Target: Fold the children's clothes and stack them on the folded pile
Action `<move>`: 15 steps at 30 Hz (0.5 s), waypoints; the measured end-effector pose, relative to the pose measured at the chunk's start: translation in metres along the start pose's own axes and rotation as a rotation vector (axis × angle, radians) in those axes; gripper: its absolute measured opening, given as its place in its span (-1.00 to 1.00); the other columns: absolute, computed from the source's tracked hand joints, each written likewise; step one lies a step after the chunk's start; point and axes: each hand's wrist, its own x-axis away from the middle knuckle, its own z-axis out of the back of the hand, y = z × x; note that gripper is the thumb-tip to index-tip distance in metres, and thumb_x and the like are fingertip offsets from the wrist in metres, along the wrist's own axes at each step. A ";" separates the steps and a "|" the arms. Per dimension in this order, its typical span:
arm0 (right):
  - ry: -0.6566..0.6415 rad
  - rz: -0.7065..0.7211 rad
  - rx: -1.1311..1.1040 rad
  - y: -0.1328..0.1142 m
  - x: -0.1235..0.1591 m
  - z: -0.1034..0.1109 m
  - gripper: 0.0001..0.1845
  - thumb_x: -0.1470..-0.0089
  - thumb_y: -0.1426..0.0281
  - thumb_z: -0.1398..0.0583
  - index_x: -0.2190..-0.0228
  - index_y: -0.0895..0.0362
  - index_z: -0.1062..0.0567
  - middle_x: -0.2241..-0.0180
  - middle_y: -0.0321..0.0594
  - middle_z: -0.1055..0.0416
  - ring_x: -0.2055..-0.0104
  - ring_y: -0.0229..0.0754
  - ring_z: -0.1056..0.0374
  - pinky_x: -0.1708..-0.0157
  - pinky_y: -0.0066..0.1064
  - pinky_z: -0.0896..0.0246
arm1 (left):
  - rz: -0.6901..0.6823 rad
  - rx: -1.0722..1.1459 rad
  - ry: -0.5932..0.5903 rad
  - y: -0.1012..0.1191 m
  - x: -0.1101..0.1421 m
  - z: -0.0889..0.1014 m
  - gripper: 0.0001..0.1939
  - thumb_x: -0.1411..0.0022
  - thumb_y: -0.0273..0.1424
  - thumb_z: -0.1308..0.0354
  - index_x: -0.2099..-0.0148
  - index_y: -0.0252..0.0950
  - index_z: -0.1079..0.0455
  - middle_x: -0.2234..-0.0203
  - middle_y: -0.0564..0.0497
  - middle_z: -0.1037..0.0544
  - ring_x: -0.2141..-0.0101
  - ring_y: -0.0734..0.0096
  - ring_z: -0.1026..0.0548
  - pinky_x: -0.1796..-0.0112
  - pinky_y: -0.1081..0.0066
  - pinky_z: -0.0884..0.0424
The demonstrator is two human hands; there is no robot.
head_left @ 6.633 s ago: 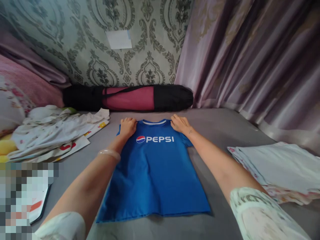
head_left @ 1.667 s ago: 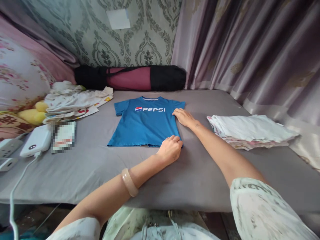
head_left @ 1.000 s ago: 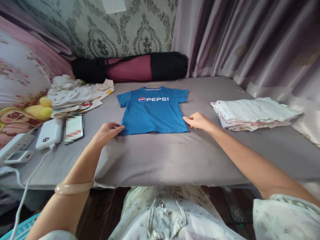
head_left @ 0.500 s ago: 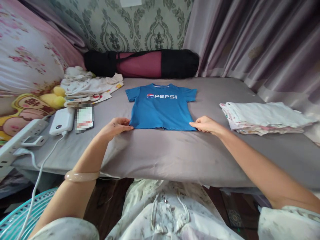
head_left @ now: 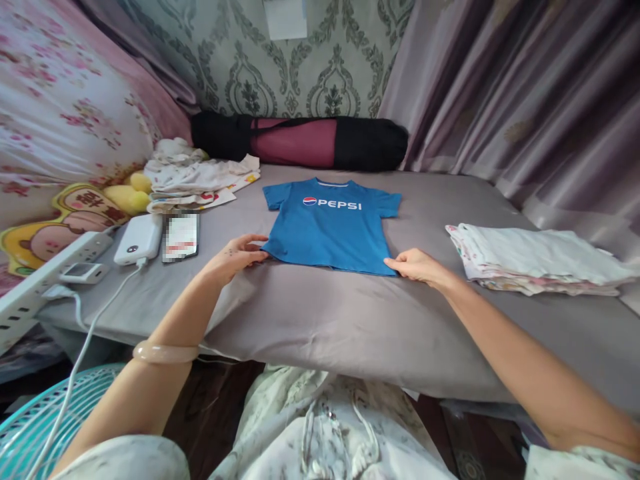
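Observation:
A blue T-shirt with a white PEPSI print lies spread flat on the grey bed sheet, collar away from me. My left hand pinches its near left hem corner, which is slightly lifted and creased. At the near right hem corner, the thumb and fingers of my right hand are closed on the fabric. A pale bangle circles my left forearm.
Folded white clothes are stacked at the right; more clothes lie at the back left. Nearer on the left are a phone, a white power bank with cable and a power strip. A black and maroon bag lies along the wall.
The view has shifted, so everything appears a little lower and farther right. The shirt's near left corner is now raised and wrinkled in my left hand; my right hand stays at its corner.

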 end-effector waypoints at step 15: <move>-0.006 -0.019 0.036 -0.006 0.004 0.001 -0.51 -0.09 0.10 -0.19 0.69 0.11 -0.24 0.82 -0.48 0.05 0.74 -0.42 0.14 0.67 -0.49 0.29 | 0.103 0.300 0.148 0.010 -0.002 -0.015 -0.67 0.18 -0.55 -0.26 0.25 -0.39 -0.48 0.59 0.03 -0.51 0.51 0.49 -0.48 0.47 0.54 -0.39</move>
